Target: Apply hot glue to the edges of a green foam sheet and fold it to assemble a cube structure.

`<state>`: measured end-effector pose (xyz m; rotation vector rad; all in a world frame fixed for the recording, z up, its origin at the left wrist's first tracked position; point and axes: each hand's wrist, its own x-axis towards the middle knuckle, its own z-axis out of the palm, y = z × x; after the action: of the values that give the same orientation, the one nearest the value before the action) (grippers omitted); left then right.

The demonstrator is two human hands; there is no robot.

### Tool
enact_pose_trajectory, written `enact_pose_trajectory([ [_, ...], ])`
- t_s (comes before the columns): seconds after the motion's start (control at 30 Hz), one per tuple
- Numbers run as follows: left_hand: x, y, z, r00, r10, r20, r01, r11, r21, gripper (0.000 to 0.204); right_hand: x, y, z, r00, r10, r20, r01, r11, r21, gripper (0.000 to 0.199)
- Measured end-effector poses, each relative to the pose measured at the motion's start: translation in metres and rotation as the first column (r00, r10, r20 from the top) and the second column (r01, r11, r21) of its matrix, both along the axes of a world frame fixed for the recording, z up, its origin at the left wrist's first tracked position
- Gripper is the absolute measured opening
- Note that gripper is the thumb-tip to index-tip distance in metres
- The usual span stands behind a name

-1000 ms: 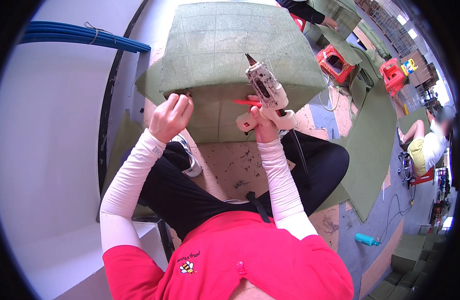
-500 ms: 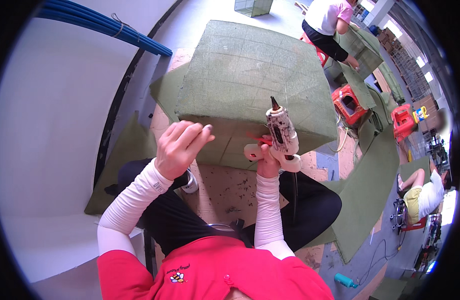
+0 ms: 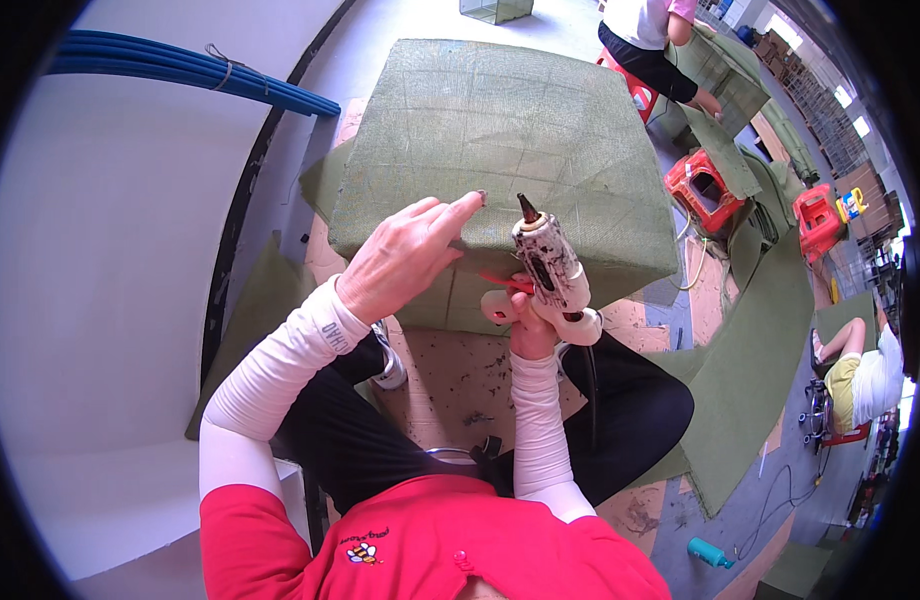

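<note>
In front of me stands a large box [image 3: 500,120] covered in green woven mesh fabric, with a wire grid faintly showing through. My right hand [image 3: 533,330] is wrapped round the handle of a hot glue gun [image 3: 555,265], white and stained black. Its dark nozzle points up and away, in front of the box's near face, and a red trigger shows by my fingers. My left hand [image 3: 405,250] is over the box's near top edge, index finger stretched toward the nozzle. A small dark spot shows at that fingertip; nothing held is visible, and some fingers are hidden.
Green fabric sheets [image 3: 745,390] lie on the floor at right. Red plastic stools [image 3: 702,190] stand beyond them. One person [image 3: 655,45] works at far right, another [image 3: 865,375] sits at right. Blue rods [image 3: 190,65] are at upper left; a teal bottle [image 3: 710,553] lies lower right.
My left hand has moved right and up toward the nozzle, and its index finger has straightened from a closer curl. The glue gun has shifted slightly left in view, still in my right hand.
</note>
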<state>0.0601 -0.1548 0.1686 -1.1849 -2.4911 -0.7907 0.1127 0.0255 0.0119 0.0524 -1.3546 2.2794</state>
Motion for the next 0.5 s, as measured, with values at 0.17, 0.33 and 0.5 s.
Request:
enact_pose_trajectory([
  [0.17,0.002,-0.003,-0.009,0.996,0.018,-0.086,-0.012,0.997,0.078,0.071,0.001,-0.004,0.001,1.000,-0.016,0.007,0.016,0.999,0.049,0.041],
  [0.33,0.010,-0.018,-0.008,1.000,0.028,-0.008,-0.026,0.992,0.121,0.081,0.003,-0.006,0.011,1.000,0.023,0.006,-0.023,1.000,0.003,0.037],
  [0.5,0.012,-0.032,-0.007,0.989,0.061,-0.134,-0.030,0.974,0.223,0.080,0.002,0.002,0.004,0.997,0.070,0.043,-0.070,0.997,-0.018,0.034],
])
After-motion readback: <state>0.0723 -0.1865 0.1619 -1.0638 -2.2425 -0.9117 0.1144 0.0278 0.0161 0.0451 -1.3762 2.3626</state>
